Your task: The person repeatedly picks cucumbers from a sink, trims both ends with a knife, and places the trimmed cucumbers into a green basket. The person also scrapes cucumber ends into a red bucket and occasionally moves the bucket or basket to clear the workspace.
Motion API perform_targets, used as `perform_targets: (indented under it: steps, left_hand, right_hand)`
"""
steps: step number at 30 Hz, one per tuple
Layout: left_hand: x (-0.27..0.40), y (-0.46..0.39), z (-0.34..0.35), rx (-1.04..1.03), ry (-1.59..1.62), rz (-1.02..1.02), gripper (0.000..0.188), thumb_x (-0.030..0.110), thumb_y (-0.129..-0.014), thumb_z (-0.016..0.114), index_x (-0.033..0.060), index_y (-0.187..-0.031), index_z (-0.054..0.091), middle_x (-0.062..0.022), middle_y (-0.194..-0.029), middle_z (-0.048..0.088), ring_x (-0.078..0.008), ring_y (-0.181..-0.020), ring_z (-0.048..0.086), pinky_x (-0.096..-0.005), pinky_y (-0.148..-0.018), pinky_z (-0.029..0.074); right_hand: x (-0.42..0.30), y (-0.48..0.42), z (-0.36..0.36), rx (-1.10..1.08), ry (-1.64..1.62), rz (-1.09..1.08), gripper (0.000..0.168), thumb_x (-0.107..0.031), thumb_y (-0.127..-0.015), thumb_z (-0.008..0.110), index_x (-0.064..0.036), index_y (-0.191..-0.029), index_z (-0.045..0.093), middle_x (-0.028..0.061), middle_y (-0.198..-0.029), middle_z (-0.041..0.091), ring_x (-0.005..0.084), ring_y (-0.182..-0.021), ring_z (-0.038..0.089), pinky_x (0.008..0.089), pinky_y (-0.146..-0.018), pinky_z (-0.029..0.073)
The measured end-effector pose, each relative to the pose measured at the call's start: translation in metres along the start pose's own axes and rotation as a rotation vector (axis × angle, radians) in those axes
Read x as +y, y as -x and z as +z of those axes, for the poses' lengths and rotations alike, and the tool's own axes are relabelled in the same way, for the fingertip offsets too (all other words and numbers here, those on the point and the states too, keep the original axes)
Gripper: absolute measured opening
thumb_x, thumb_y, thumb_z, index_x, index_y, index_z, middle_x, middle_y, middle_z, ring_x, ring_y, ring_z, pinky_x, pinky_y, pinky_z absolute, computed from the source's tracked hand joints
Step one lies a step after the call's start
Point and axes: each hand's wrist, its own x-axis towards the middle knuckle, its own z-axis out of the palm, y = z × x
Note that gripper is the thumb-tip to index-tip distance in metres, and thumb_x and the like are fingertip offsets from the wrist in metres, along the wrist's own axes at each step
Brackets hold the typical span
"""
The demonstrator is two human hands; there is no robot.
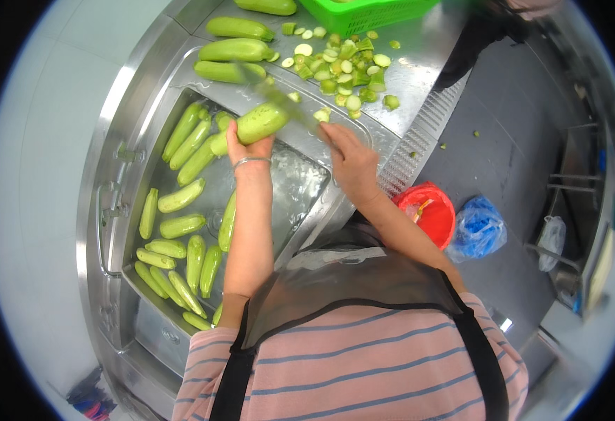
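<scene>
My left hand (245, 141) grips a pale green zucchini (262, 122) above the far edge of the steel sink. A kitchen knife (273, 96), blurred, is in my right hand (353, 160), its blade angled up and left across the zucchini's far end. Whether the blade touches the skin I cannot tell. Below my left arm, many zucchini (182, 226) lie in the sink basin (286, 173). Beyond my hands, cut stem ends and slices (347, 68) are heaped on the steel counter (410, 79), with several whole zucchini (236, 50) in a row to their left.
A green plastic basket (370, 18) stands at the counter's far side. Right of the counter, a red-lined bin (436, 216) and a blue plastic bag (478, 229) rest on the dark floor, where a few scraps lie. Taps (115, 181) line the sink's left wall. Another person's dark-clothed leg (465, 50) shows at upper right.
</scene>
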Motion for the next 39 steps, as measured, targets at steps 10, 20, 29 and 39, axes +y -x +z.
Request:
perform_targets:
  steps: [10,20,29,39]
  left_hand:
    - [-0.021,0.026,0.021,-0.099,-0.103,0.001,0.030,0.029,-0.090,0.049,0.0086,-0.111,0.056,-0.0078,-0.109,0.059,-0.0233,-0.101,0.055,-0.0391,-0.089,0.046]
    - [-0.019,-0.037,0.192,-0.263,-0.047,-0.104,0.058,0.041,-0.092,0.046,0.0039,-0.135,0.032,-0.0210,-0.135,0.039,-0.0363,-0.126,0.038,-0.0548,-0.107,0.029]
    - [0.027,-0.056,0.174,-0.560,-1.089,0.252,0.053,0.019,-0.082,0.067,-0.0015,-0.126,0.045,-0.0137,-0.115,0.056,-0.0237,-0.102,0.058,-0.0364,-0.082,0.050]
    - [0.093,0.078,-0.221,0.669,-2.559,0.610,0.086,0.033,-0.068,0.076,0.0073,-0.137,0.032,-0.0183,-0.128,0.044,-0.0351,-0.116,0.045,-0.0393,-0.094,0.041]
  right_hand:
    - [-0.008,-0.011,-0.001,0.032,0.080,-0.110,0.038,0.003,-0.072,0.060,-0.011,-0.107,0.062,0.0046,-0.102,0.063,0.0264,-0.062,0.062,0.0317,-0.054,0.049]
    - [0.047,-0.016,-0.015,-0.359,0.037,0.678,0.026,-0.011,-0.079,0.056,0.000,-0.102,0.061,0.0255,-0.084,0.062,0.0420,-0.082,0.059,0.0483,-0.074,0.047]
    - [0.071,0.005,-0.008,-0.383,0.116,0.631,0.030,-0.022,-0.079,0.056,0.007,-0.082,0.059,0.0296,-0.074,0.059,0.0447,-0.073,0.059,0.0485,-0.065,0.047]
    - [0.045,0.015,-0.019,-0.327,-0.077,0.750,0.025,-0.017,-0.078,0.064,0.008,-0.078,0.060,0.0162,-0.060,0.059,0.0223,-0.049,0.058,0.0347,-0.048,0.045]
